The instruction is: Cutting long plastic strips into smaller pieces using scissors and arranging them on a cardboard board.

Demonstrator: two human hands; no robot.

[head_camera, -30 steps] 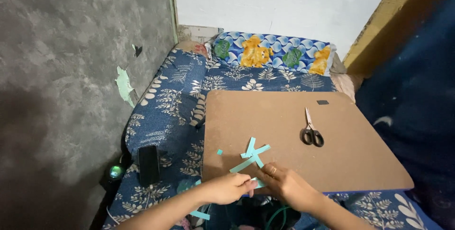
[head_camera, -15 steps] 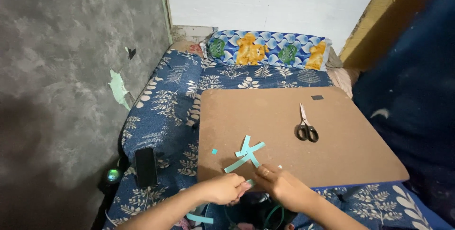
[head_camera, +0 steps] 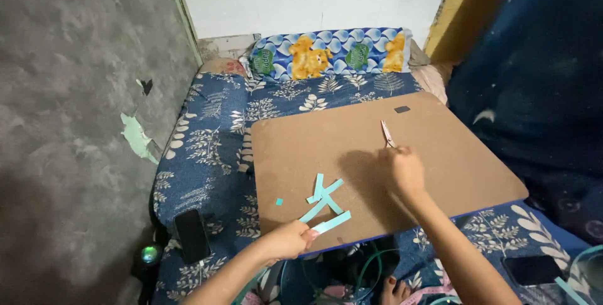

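Note:
A brown board lies across a bed. My left hand pinches the end of a light blue paper strip at the board's near edge. Several more blue strips lie crossed just beyond it, and a tiny blue scrap sits to their left. My right hand rests over the handles of the scissors in the board's middle; only the blades stick out past the fingers.
The bed has a dark blue leaf-print sheet and a patterned pillow at the far end. A black phone lies left of the board, another phone at the lower right. A grey wall stands on the left.
My right hand left the strips near the front edge and reached forward onto the scissors. My left hand keeps hold of a strip. The camera view shifted slightly.

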